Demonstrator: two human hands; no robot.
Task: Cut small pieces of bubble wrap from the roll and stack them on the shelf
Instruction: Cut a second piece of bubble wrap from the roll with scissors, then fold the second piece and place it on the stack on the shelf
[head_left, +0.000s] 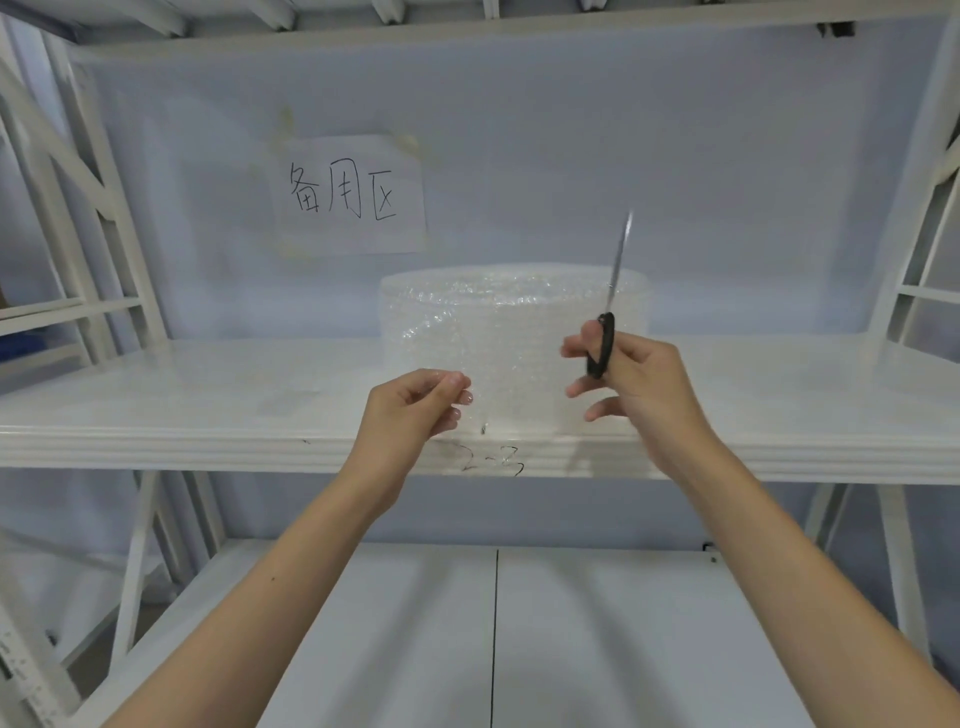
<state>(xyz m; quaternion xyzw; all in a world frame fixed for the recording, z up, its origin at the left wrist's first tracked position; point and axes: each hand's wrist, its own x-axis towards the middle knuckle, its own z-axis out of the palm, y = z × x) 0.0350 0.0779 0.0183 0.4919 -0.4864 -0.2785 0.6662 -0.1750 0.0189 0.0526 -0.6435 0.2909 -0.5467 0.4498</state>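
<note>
A white paper sign (353, 195) with black writing is taped to the pale back wall (675, 182). Something blue (31, 345), maybe a box, sits far left.

Bubble wrap sheet (514, 384) between left hand (415, 405) and scissors-holding right hand (634, 374).
</note>
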